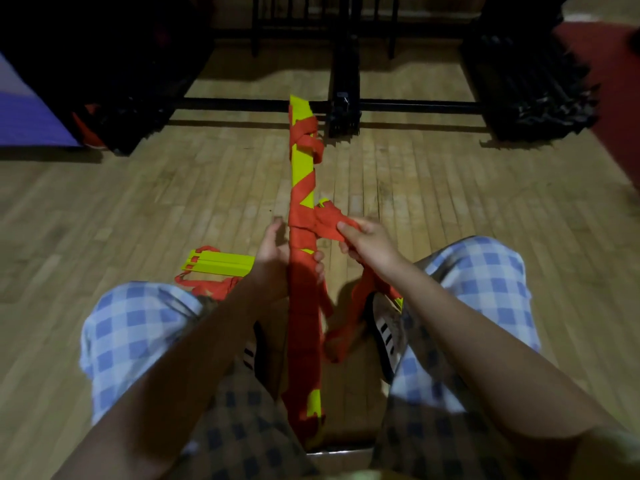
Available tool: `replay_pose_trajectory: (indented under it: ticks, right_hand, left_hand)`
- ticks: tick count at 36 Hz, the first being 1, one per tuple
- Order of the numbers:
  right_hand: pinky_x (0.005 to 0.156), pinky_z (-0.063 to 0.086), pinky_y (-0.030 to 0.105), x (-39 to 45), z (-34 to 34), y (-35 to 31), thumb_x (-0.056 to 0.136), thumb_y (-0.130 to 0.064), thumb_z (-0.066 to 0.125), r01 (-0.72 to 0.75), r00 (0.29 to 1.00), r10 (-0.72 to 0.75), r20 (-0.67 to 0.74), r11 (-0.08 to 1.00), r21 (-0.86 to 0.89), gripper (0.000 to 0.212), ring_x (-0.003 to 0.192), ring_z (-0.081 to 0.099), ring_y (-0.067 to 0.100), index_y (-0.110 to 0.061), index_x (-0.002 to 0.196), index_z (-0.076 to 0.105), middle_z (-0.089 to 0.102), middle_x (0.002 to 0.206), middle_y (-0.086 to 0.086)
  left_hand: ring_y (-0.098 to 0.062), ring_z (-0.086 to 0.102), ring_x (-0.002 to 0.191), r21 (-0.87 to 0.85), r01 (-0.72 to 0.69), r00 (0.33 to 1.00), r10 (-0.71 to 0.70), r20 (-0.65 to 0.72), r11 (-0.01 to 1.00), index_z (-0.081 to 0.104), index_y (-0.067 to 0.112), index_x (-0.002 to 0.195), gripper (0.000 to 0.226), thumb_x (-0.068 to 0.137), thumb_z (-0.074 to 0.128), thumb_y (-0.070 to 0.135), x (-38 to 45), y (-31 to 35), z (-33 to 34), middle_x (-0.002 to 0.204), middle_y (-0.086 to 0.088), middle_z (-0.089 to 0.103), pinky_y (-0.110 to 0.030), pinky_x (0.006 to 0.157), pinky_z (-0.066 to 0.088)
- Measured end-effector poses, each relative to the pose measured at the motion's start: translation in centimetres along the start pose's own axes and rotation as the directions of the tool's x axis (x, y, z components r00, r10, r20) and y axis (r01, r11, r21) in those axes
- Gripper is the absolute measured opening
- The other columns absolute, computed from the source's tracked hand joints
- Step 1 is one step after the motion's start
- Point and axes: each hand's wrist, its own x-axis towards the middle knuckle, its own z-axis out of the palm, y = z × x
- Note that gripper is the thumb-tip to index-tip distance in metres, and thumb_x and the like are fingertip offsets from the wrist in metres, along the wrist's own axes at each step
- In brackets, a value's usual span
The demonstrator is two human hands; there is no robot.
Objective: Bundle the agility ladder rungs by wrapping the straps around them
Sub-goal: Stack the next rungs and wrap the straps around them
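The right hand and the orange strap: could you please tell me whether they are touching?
Touching. The head view shows the right hand pinching the orange strap beside the rung bundle.

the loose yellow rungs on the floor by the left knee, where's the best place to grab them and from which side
Take the loose yellow rungs across the middle of the flat stack, from above, thumb on one long edge and fingers on the other. They lie flat on the wooden floor, side by side, with orange strap trailing from them, so a mid-stack grip likely keeps them together. The left hand is nearest, though it holds the bundle.
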Motion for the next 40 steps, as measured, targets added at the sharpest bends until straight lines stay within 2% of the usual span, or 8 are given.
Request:
replay_pose_trajectory:
  ticks: [3,10,16,19,26,32,36,40]
  right_hand:
    - [0.043,0.036,0.018,-0.1,0.5,0.3,0.100,-0.011,0.050,0.040,0.999,-0.039,0.037,0.999,-0.035,0.015,0.041,0.045,0.005,-0.016,0.089,0.058,0.058,0.059,0.001]
    - [0.042,0.036,0.021,-0.5,1.1,0.5,0.097,-0.011,0.057,0.050,0.997,-0.047,0.068,0.998,-0.043,0.017,0.038,0.045,0.010,-0.014,0.083,0.048,0.061,0.059,0.001]
    - [0.046,0.039,0.024,-1.0,1.4,0.4,0.098,-0.023,0.058,0.031,0.975,-0.017,0.223,0.998,-0.061,0.021,0.041,0.048,0.013,-0.011,0.081,0.052,0.063,0.068,0.010]
    - [0.047,0.041,0.022,-1.2,1.7,0.4,0.098,-0.026,0.058,0.032,0.964,-0.010,0.266,0.996,-0.078,0.025,0.041,0.050,0.011,-0.012,0.077,0.054,0.061,0.070,0.018]
    - [0.050,0.041,0.024,-1.2,2.0,0.8,0.099,-0.027,0.055,0.022,0.951,0.017,0.309,0.992,-0.122,0.025,0.043,0.050,0.010,-0.013,0.077,0.055,0.061,0.067,0.010]
    - [0.050,0.039,0.025,-1.3,2.3,0.9,0.100,-0.023,0.052,0.004,0.943,0.033,0.331,0.994,-0.111,0.025,0.041,0.047,0.009,-0.011,0.078,0.052,0.059,0.067,0.011]
    - [0.050,0.039,0.024,-1.2,2.6,1.2,0.102,-0.022,0.049,-0.015,0.930,0.067,0.361,0.989,-0.144,0.022,0.043,0.044,0.011,-0.009,0.084,0.053,0.060,0.063,0.002]
    - [0.051,0.040,0.023,-1.1,2.7,1.3,0.102,-0.022,0.048,-0.024,0.926,0.080,0.369,0.988,-0.155,0.024,0.042,0.043,0.011,-0.011,0.081,0.053,0.060,0.063,0.001]
  left_hand:
    - [-0.026,0.052,0.065,-0.014,-0.004,0.997,0.003,-0.081,1.000,0.054,0.005,0.095,0.055,0.097,0.026,0.051,-0.5,0.0,-0.2,0.073,-0.013,0.055,-0.035,0.069,0.044]
    - [-0.018,0.061,0.067,0.104,-0.076,0.975,0.095,-0.198,0.992,0.057,0.008,0.090,0.047,0.101,0.035,0.047,-1.3,-0.4,-1.4,0.076,-0.009,0.057,-0.038,0.078,0.051]
    - [-0.015,0.051,0.046,0.228,-0.137,0.950,0.193,-0.246,0.964,0.067,0.013,0.073,0.046,0.093,0.053,0.052,-1.5,0.0,-3.5,0.058,-0.004,0.047,-0.022,0.046,0.048]
    - [-0.029,0.064,0.067,0.275,-0.086,0.958,0.155,-0.241,0.958,0.071,0.001,0.098,0.054,0.084,0.065,0.053,-1.3,-0.2,-4.5,0.081,-0.015,0.064,-0.033,0.061,0.057]
    - [-0.019,0.069,0.056,0.132,-0.105,0.950,0.138,-0.280,0.986,0.058,0.003,0.107,0.031,0.098,0.052,0.032,-0.2,-0.5,-4.3,0.071,-0.013,0.071,-0.026,0.053,0.057]
    - [-0.020,0.057,0.039,0.072,-0.059,0.924,0.082,-0.374,0.996,0.057,0.003,0.090,0.036,0.098,0.050,0.037,0.5,0.4,-4.3,0.055,-0.012,0.059,-0.022,0.041,0.050]
    - [-0.032,0.058,0.070,0.088,-0.113,0.927,0.137,-0.350,0.990,0.055,-0.010,0.115,0.067,0.090,0.042,0.051,0.4,0.3,-4.7,0.091,-0.025,0.058,-0.028,0.050,0.053]
    - [-0.031,0.058,0.073,0.133,-0.106,0.951,0.139,-0.276,0.986,0.057,0.003,0.104,0.044,0.086,0.044,0.042,-0.3,0.0,-4.7,0.090,-0.019,0.054,-0.034,0.062,0.052]
